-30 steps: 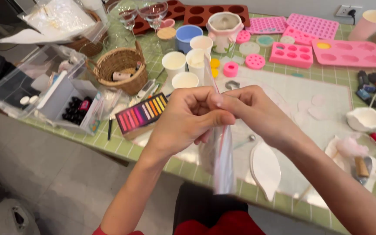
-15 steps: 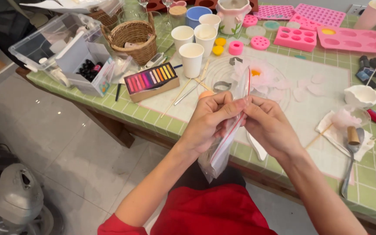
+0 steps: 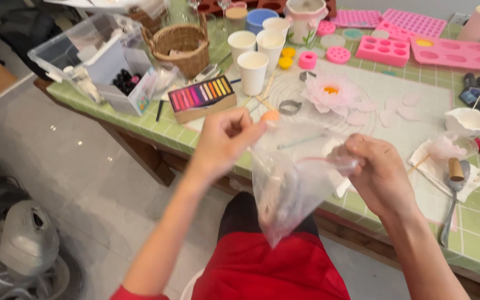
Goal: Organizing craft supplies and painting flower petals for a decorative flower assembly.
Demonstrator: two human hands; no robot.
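Left hand (image 3: 226,139) pinches one edge of the clear plastic bag (image 3: 290,189); right hand (image 3: 376,172) is closed on the opposite edge, mouth pulled open. The bag hangs over the lap, in front of the table (image 3: 473,222). Risk: thin film slips from a pinch, pale contents spill floorward.

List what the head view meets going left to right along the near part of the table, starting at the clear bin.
Clear bin → pastel box → left hand → plastic bag → right hand → spoon
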